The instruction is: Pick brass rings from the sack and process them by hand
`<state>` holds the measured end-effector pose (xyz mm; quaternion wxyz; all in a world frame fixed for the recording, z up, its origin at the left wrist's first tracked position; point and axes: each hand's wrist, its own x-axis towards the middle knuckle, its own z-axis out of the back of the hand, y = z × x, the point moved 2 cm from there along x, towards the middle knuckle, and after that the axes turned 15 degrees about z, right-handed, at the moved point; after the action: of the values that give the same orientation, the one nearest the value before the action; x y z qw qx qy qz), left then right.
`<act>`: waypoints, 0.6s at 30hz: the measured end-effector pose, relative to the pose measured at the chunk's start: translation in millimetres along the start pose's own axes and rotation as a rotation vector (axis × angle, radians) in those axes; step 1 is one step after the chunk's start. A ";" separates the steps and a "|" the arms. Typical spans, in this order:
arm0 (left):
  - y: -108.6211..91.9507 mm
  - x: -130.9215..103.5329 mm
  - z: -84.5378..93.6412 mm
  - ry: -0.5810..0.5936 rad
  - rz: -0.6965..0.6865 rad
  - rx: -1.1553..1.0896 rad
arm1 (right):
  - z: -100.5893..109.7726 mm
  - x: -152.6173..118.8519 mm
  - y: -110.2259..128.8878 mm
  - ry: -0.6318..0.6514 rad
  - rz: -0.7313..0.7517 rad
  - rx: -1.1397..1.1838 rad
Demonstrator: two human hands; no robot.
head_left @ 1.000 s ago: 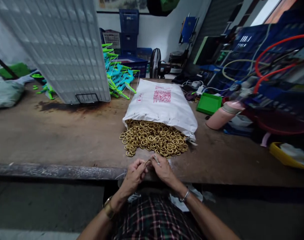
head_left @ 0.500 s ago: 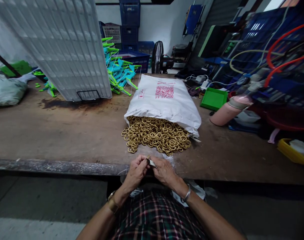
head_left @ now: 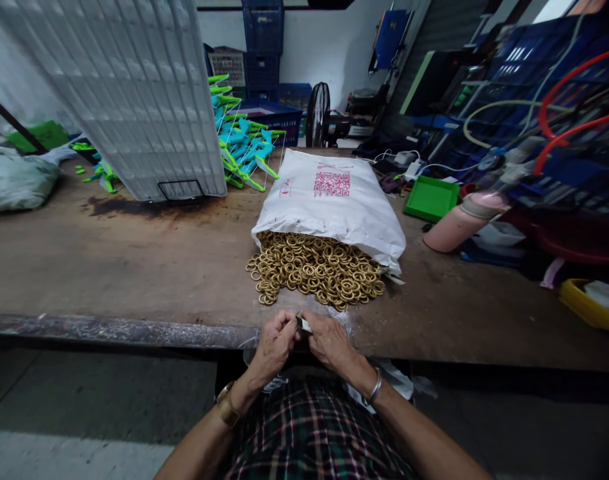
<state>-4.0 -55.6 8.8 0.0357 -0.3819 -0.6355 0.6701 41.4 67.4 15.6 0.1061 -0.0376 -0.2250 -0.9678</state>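
My left hand [head_left: 275, 340] is closed at the table's front edge, its fingertips pinching part of a small brass-coloured ring [head_left: 299, 314]. My right hand [head_left: 330, 339] is closed around a small tool with a whitish strip and dark end [head_left: 304, 325], held against the ring. The fingertips of both hands nearly touch and hide most of the ring. Just beyond them, a heap of brass-coloured rings [head_left: 314, 270] spills from the open mouth of a white sack [head_left: 334, 207] with red print, lying on the brown table [head_left: 159, 267].
A ribbed translucent panel [head_left: 134, 100] stands at the left, with green and turquoise plastic parts [head_left: 249, 150] behind it. On the right are a green tray [head_left: 431, 199], a pink bottle [head_left: 459, 223] and a yellow container [head_left: 591, 307]. A black fan [head_left: 319, 115] stands behind the sack.
The whole view has shifted slightly, with the scene a little further right. Both hands keep nearly the same pose; the small tool has turned slightly between them.
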 end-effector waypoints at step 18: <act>-0.8 -10.3 4.8 0.123 0.164 -0.501 | 32.3 57.6 -39.3 -0.202 -0.263 -0.326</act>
<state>0.2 -65.0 13.9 -0.0758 -0.4692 -0.7449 0.4681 -22.6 105.3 34.6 -0.0514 -0.1211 -0.0783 -0.9882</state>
